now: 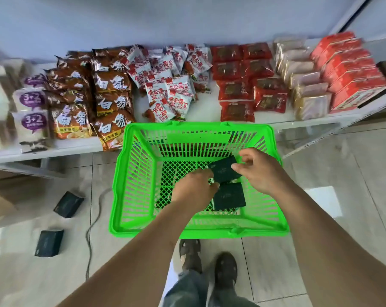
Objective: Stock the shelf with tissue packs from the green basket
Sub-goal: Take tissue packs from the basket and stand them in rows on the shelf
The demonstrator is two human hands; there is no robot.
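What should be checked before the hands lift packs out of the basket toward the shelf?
1. Right hand grips the upper pack: ok, thumb and fingers pinch its right edge.
2. Left hand has a pack: cannot tell, its fingers curl at the upper pack's left corner, contact hidden.
3. Lower pack free to lift: ok, it lies flat on the basket floor, uncovered.
4. Bare space on the shelf: ok, a white gap shows between the snack bags and the red packets.
5. All packs in the basket: not ok, two floor packs lie left of it.
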